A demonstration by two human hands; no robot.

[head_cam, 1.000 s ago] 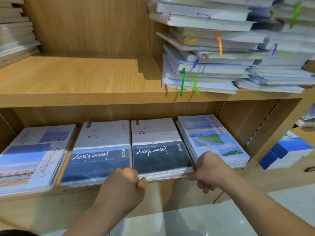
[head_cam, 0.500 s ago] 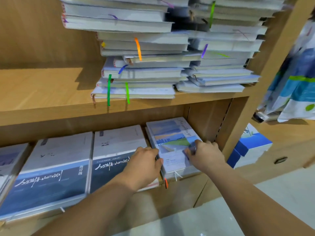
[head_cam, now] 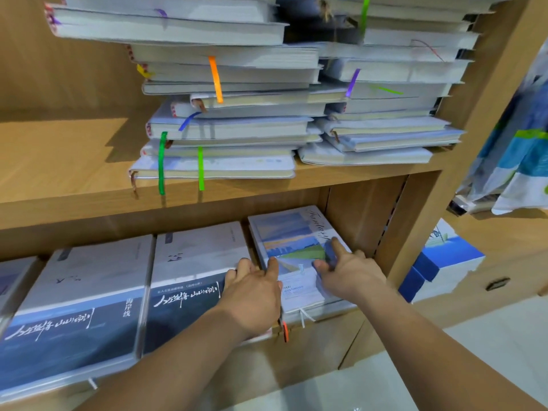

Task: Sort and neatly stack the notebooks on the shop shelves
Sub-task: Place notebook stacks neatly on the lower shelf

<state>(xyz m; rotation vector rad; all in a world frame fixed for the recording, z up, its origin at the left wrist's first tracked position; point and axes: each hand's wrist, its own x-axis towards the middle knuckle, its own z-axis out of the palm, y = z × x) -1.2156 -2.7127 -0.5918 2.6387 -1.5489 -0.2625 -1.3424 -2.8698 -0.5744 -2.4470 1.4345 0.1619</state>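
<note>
Upper shelf (head_cam: 59, 161) lies bare at centre left; notebook piles (head_cam: 237, 114) block its right. Below, notebook stacks (head_cam: 89, 292) lie edge to edge, close to the side panel (head_cam: 364, 221).

upper shelf (head_cam: 59, 161): two notebook piles (head_cam: 225, 129) side by side | lower shelf (head_cam: 314, 345): seemingly four stacks (head_cam: 80, 307) abreast

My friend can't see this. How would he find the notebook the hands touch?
Look at the lower shelf, under the messy piles with coloured ribbons. At its far right end, beside the side wall, lies the stack the left hand and right hand touch. Its top cover shows a pastel landscape; the neighbours are white and dark blue with white brush writing.
</note>
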